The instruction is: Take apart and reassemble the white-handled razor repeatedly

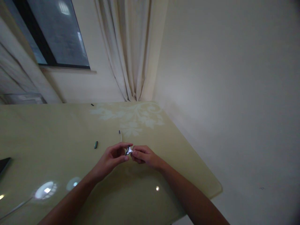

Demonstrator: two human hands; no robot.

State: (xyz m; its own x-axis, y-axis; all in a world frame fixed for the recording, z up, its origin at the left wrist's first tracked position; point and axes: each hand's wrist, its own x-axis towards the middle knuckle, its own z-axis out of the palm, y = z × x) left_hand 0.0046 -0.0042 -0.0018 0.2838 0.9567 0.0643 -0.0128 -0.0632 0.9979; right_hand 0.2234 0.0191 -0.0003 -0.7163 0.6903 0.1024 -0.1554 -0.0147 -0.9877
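Near the middle of the glossy table (112,193), my left hand (114,155) pinches a small dark and silvery metal piece (128,150) between thumb and fingertips. My right hand (143,155) meets it from the right, its thumb and forefinger closed on the shiny end of the same piece. What exactly the piece is, I cannot make out. Just beyond the hands, a thin white cable (121,136) with a dark tip runs up the table; its lower end is hidden behind my left hand. A small dark green stick-like object (96,144) lies to the left of my hands.
Another small dark item (92,104) lies by the table's far edge. A dark flat object (4,163) sits at the left border, with a white cable (17,207) below it. Curtains (131,47) and a wall (229,93) bound the table behind and right.
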